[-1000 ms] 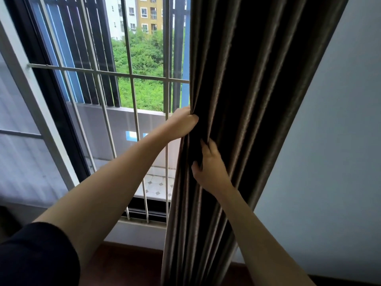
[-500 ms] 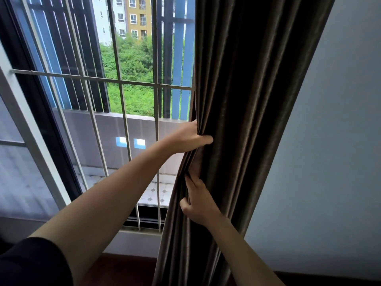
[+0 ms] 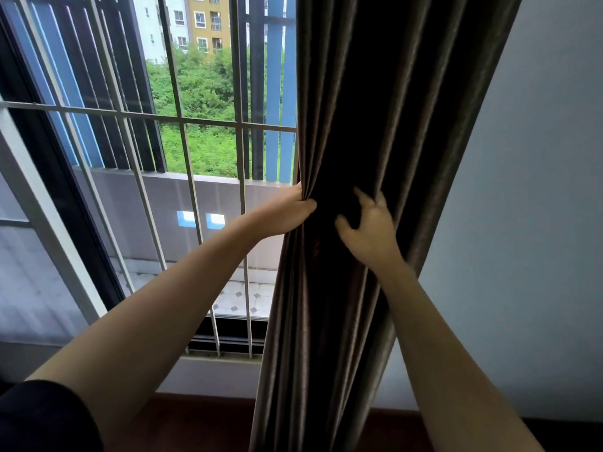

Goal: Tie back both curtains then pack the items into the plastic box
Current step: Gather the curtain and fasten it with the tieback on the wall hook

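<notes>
A dark brown curtain (image 3: 375, 109) hangs bunched in folds at the right side of the window, slanting across the view. My left hand (image 3: 287, 213) grips its left edge at mid height, thumb in front of the cloth and fingers hidden behind. My right hand (image 3: 368, 226) lies on the front of the folds just to the right, fingers spread and slightly curled, blurred by motion. No tie-back or plastic box is in view.
White window bars (image 3: 182, 119) and a dark sliding frame (image 3: 65, 197) fill the left. A pale wall (image 3: 528, 223) stands right of the curtain. A dark floor strip (image 3: 202, 419) runs below the sill.
My right hand has moved up and to the right, from below the left hand to level with it on the folds. The left hand keeps its grip on the curtain's edge.
</notes>
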A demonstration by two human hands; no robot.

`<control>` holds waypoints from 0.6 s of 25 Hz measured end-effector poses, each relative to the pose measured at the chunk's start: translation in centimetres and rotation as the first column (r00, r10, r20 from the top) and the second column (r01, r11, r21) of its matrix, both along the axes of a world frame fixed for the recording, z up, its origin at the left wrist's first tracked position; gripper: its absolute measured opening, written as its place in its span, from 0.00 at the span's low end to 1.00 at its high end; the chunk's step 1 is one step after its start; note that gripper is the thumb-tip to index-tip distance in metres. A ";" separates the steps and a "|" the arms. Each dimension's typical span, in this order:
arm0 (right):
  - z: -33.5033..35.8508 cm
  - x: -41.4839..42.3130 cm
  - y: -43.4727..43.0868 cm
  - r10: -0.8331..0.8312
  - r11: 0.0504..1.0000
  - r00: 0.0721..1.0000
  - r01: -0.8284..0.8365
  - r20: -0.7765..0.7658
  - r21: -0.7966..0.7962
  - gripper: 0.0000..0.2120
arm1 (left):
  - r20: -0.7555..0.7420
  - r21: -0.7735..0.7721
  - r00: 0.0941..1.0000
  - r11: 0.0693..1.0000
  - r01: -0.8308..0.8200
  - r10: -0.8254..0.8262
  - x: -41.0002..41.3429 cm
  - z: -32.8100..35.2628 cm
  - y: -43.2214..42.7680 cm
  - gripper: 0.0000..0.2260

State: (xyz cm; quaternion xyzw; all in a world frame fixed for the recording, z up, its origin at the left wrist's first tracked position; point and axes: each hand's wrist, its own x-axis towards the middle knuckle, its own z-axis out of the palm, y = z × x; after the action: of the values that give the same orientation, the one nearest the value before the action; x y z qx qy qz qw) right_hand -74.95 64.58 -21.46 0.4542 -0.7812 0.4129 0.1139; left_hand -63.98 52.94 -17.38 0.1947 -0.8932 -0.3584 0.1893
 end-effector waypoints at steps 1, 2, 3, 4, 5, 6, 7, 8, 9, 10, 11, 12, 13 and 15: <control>-1.5 0.3 0.0 0.059 0.997 0.998 -0.058 -0.007 0.058 0.29 | -0.013 0.014 1.000 1.000 -0.007 0.008 -0.1 0.0 0.2 0.13; -3.3 0.7 0.0 0.122 0.986 0.993 -0.122 0.004 0.117 0.30 | -0.017 0.018 1.000 1.000 -0.014 0.014 -0.2 -0.1 0.3 0.11; -5.2 1.3 0.2 0.180 0.967 0.983 -0.182 0.024 0.178 0.30 | -0.021 0.002 1.000 1.000 -0.021 0.021 -0.4 -0.1 0.4 0.10; -7.0 1.9 0.3 0.224 0.943 0.973 -0.230 0.051 0.242 0.30 | -0.017 -0.017 1.000 1.000 -0.025 0.025 -0.6 -0.2 0.3 0.11; -8.5 2.5 0.5 0.255 0.916 0.964 -0.267 0.079 0.298 0.30 | -0.011 -0.028 1.000 0.999 -0.026 0.026 -0.8 -0.2 0.2 0.13; -9.6 3.0 0.6 0.269 0.895 0.957 -0.289 0.106 0.340 0.30 | 0.004 -0.033 1.000 0.999 -0.030 0.030 -1.0 -0.3 0.0 0.14; -10.3 3.3 0.6 0.272 0.880 0.955 -0.298 0.122 0.371 0.29 | 0.010 -0.034 1.000 0.999 -0.029 0.029 -1.2 -0.4 -0.1 0.15; -10.7 3.4 0.4 0.267 0.872 0.956 -0.294 0.122 0.391 0.28 | 0.018 -0.029 1.000 0.999 -0.024 0.025 -1.5 -0.5 -0.2 0.16; -10.9 3.5 0.2 0.262 0.872 0.959 -0.283 0.109 0.400 0.27 | 0.029 -0.020 0.999 1.000 -0.019 0.019 -1.7 -0.5 0.0 0.17; -11.1 3.4 0.0 0.257 0.873 0.962 -0.272 0.092 0.404 0.26 | 0.046 -0.012 0.999 1.000 -0.015 0.015 -1.8 -0.5 0.1 0.18; -11.0 3.5 -0.3 0.256 0.873 0.964 -0.262 0.071 0.413 0.24 | 0.046 -0.001 0.999 1.000 -0.005 0.005 -1.9 -0.4 0.4 0.18; -10.9 3.6 -0.4 0.258 0.870 0.965 -0.253 0.047 0.424 0.23 | 0.041 0.012 0.999 1.000 0.009 -0.010 -2.0 -0.4 0.7 0.18; -10.9 3.6 -0.5 0.266 0.863 0.964 -0.250 0.026 0.438 0.22 | 0.031 0.008 0.999 0.999 0.034 -0.034 -2.1 -0.4 1.1 0.19; -10.7 3.6 -0.2 0.278 0.856 0.960 -0.261 0.030 0.446 0.19 | 0.011 -0.071 1.000 0.997 0.000 0.000 -2.4 -0.5 1.4 0.27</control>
State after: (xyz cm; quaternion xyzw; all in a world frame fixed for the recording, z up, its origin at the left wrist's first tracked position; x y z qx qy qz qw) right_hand -71.36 64.42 -32.13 0.5802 -0.7814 0.2266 -0.0381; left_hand -66.33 54.32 -17.86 0.1899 -0.9064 -0.3252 0.1912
